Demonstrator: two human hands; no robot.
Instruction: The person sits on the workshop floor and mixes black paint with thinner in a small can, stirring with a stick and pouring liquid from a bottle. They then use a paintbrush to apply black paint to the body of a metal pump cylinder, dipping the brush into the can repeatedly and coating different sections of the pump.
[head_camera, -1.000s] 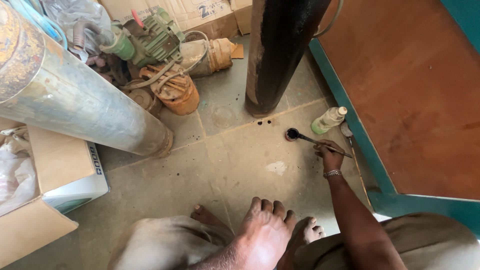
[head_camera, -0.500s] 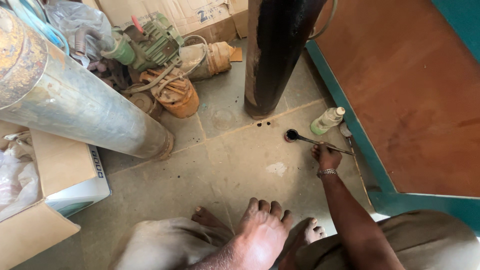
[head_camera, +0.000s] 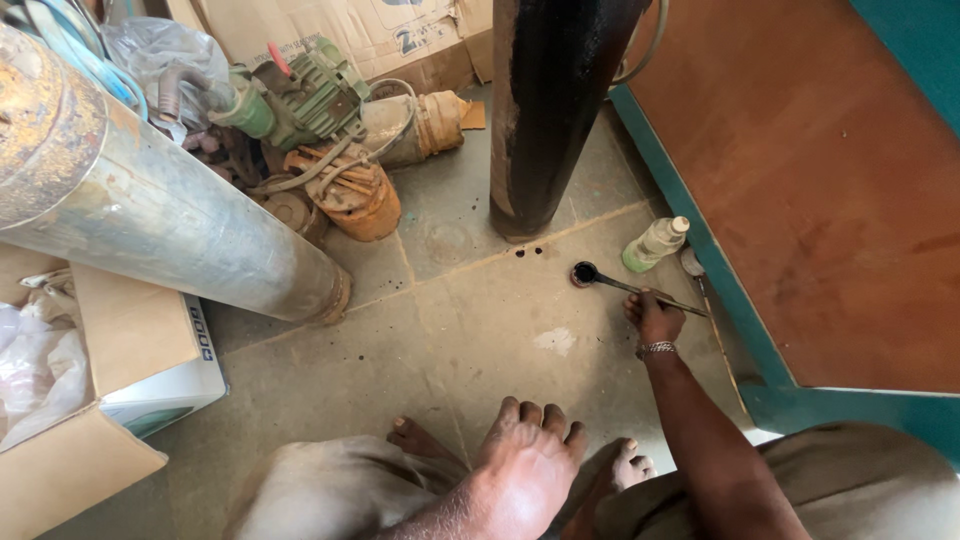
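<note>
- Head view looks down on a tiled floor (head_camera: 480, 340), where a person is squatting with bare feet (head_camera: 625, 465) at the lower edge of the picture.
- A long dark wrench (head_camera: 625, 285) lies flat on the floor near its right edge, just beside the teal door frame (head_camera: 700, 240); its round end rests on the tiles below the dark upright cylinder (head_camera: 545, 110).
- The right hand (head_camera: 655, 318) is laid over the thin end of the wrench, fingers curled down onto it. Contact is made, but the tool has not been lifted; whether the grip is fully closed cannot be told.
- The left hand (head_camera: 530, 465) rests on the left knee with fingers spread loosely, and nothing is held in it.
- A small plastic bottle (head_camera: 655, 243) with greenish contents stands tilted against the door frame, just beyond the wrench and apart from both hands; it is untouched.
- A few dark spots are seen on the tiles at the foot of the dark cylinder.
- As a judgement, the work is at an early point: the wrench has been reached and is being taken up, and no use of it is yet shown.
- Along the far edge of the floor an old green motor (head_camera: 320, 95), a rusty pump (head_camera: 350, 195) and cardboard boxes (head_camera: 380, 35) are piled; none of these is being handled.
- A large silver cylinder (head_camera: 170, 215) lies slanted across the left side of the floor, with an open box (head_camera: 120, 350) below it.
</note>
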